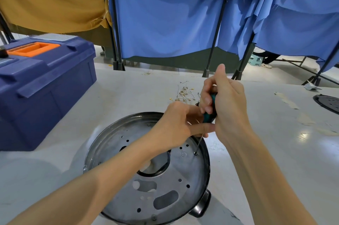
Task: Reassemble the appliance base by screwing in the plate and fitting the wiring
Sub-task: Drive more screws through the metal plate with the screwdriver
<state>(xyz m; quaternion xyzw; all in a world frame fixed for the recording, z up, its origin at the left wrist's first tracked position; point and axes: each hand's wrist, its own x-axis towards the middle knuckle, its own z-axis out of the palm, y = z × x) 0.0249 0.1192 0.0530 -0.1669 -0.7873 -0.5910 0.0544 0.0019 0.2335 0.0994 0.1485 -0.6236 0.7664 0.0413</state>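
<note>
Teal screwdriver (209, 117) in right hand (229, 107), on screw (195, 153)

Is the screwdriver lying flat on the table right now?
No, the right hand grips the screwdriver by its green handle, with the tip down on a screw in the metal plate.

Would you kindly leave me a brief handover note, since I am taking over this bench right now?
Right grip holds the screwdriver handle; left grip steadies its shaft. The tip sits on a screw at the right edge of the plate, in the base. Other rim screws look seated. To do: finish this screw, then fit the wiring, lying loose on the table beyond the base.
</note>
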